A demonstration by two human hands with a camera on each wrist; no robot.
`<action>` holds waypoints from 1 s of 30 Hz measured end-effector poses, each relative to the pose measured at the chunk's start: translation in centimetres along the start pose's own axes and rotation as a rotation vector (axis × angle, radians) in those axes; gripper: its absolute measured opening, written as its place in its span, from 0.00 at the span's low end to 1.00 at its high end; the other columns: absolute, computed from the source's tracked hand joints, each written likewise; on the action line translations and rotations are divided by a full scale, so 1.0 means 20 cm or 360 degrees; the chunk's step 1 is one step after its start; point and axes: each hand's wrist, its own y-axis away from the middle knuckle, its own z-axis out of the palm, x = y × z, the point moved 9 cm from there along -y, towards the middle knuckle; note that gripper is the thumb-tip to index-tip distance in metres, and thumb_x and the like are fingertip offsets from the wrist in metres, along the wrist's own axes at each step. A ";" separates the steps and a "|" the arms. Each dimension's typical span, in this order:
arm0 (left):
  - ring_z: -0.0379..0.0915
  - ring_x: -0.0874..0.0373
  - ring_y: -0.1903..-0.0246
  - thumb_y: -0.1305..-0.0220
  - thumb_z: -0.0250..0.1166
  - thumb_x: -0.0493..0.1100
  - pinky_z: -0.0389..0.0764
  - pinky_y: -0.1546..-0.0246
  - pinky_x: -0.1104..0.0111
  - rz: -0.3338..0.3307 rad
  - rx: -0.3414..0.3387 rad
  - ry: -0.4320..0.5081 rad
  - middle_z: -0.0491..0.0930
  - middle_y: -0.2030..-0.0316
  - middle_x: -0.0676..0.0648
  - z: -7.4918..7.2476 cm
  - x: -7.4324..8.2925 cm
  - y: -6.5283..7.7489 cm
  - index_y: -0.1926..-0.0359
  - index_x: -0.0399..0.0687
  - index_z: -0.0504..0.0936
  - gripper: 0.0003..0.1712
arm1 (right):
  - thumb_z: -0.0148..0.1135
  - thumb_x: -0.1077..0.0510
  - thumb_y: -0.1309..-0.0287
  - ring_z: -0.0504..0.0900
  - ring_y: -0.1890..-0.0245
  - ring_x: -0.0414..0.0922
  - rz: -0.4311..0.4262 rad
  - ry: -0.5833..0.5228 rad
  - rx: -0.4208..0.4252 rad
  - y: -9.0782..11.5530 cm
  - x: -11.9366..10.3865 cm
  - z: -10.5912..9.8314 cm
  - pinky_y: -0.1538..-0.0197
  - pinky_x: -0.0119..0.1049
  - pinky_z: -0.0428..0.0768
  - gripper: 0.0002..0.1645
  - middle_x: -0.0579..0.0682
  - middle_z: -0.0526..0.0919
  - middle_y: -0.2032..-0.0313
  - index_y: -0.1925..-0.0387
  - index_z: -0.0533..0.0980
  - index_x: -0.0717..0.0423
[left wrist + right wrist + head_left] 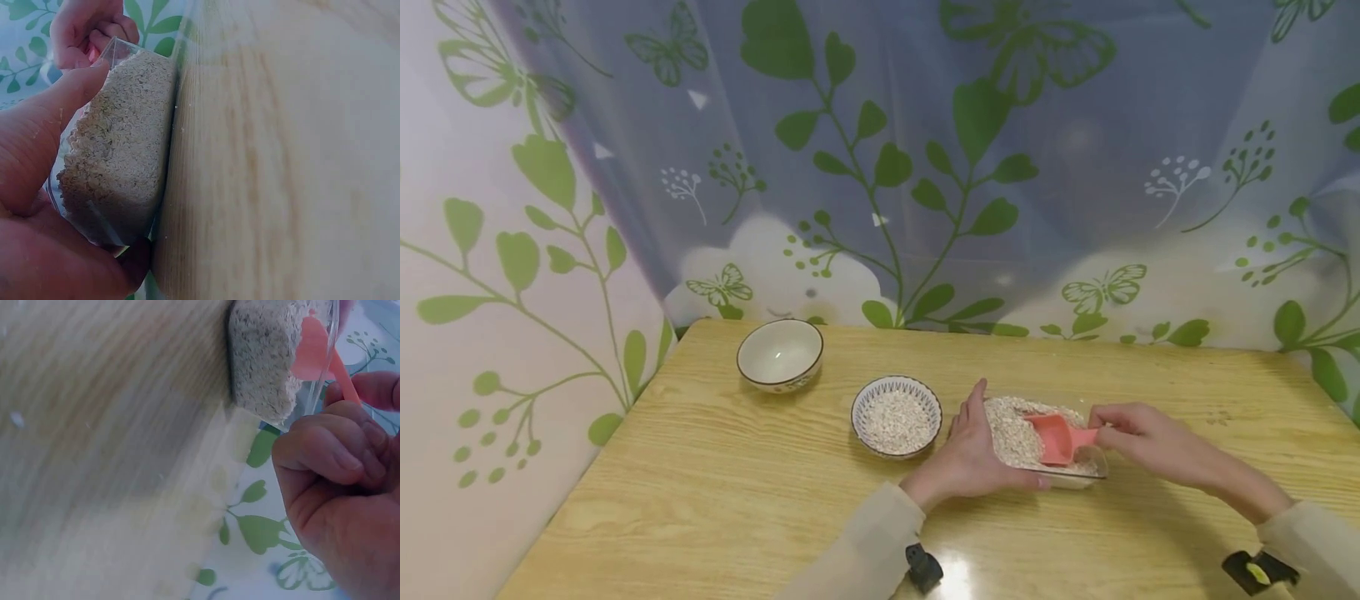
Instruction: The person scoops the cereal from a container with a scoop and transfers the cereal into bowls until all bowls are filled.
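Note:
A clear rectangular container [1078, 481] of oat flakes [1011, 435] stands on the table, right of centre in the head view. My left hand [964, 461] grips its left end, thumb along the near side and fingers round the far side. Between thumb and forefinger, my right hand [1157, 446] pinches the handle of a pink scoop [1057, 439]. The scoop's bowl lies in the container, its edge in the flakes. Through the clear wall in the right wrist view, the scoop [311, 353] shows beside the heaped oats [262, 359]; the other right fingers are curled in.
Just left of my left hand stands a small patterned bowl [859, 433] with oat flakes in it. A larger white bowl [781, 354] with a dark rim sits farther back left. The wooden table [715, 500] meets a leaf-printed curtain [865, 250] behind.

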 end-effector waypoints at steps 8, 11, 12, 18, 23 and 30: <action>0.48 0.45 0.20 0.62 0.86 0.61 0.64 0.25 0.48 -0.0008 -0.0003 -0.0009 0.50 0.20 0.44 0.00 0.00 0.01 0.18 0.65 0.33 0.84 | 0.44 0.61 0.25 0.47 0.86 0.36 0.0247 -0.0556 -0.0188 0.02 0.11 0.04 0.85 0.29 0.50 0.14 0.38 0.53 0.85 0.66 0.65 0.69; 0.50 0.45 0.21 0.61 0.86 0.61 0.64 0.25 0.48 -0.0002 -0.0006 -0.0015 0.50 0.20 0.44 0.00 0.00 0.01 0.18 0.64 0.32 0.84 | 0.42 0.58 0.23 0.46 0.85 0.38 0.0315 -0.0668 -0.0244 0.03 0.12 0.06 0.84 0.31 0.49 0.16 0.39 0.53 0.84 0.67 0.63 0.65; 0.50 0.45 0.21 0.61 0.86 0.61 0.65 0.25 0.48 0.0003 -0.0007 -0.0019 0.50 0.20 0.44 -0.01 0.01 0.01 0.18 0.64 0.32 0.83 | 0.41 0.57 0.22 0.46 0.85 0.38 0.0328 -0.0704 -0.0261 0.03 0.13 0.06 0.83 0.31 0.48 0.16 0.39 0.53 0.83 0.68 0.62 0.63; 0.48 0.44 0.20 0.59 0.85 0.62 0.64 0.25 0.48 0.0034 -0.0011 -0.0032 0.48 0.19 0.44 -0.01 0.01 0.01 0.18 0.60 0.33 0.83 | 0.37 0.55 0.19 0.43 0.85 0.39 0.0317 -0.0915 -0.0338 0.05 0.14 0.07 0.82 0.36 0.45 0.18 0.42 0.49 0.83 0.70 0.62 0.52; 0.46 0.44 0.20 0.59 0.85 0.62 0.64 0.25 0.47 0.0031 -0.0013 -0.0024 0.48 0.19 0.44 -0.01 0.01 0.01 0.18 0.62 0.32 0.83 | 0.31 0.57 0.19 0.42 0.85 0.40 0.0254 -0.1197 -0.0417 0.07 0.17 0.07 0.80 0.41 0.40 0.20 0.46 0.46 0.82 0.71 0.63 0.49; 0.46 0.44 0.20 0.58 0.84 0.62 0.65 0.26 0.47 0.0050 -0.0028 -0.0006 0.47 0.19 0.44 -0.01 0.01 0.01 0.18 0.63 0.31 0.82 | 0.16 0.64 0.24 0.42 0.84 0.44 -0.0189 -0.1802 -0.0640 0.10 0.06 0.04 0.80 0.40 0.40 0.27 0.47 0.47 0.80 0.63 0.67 0.52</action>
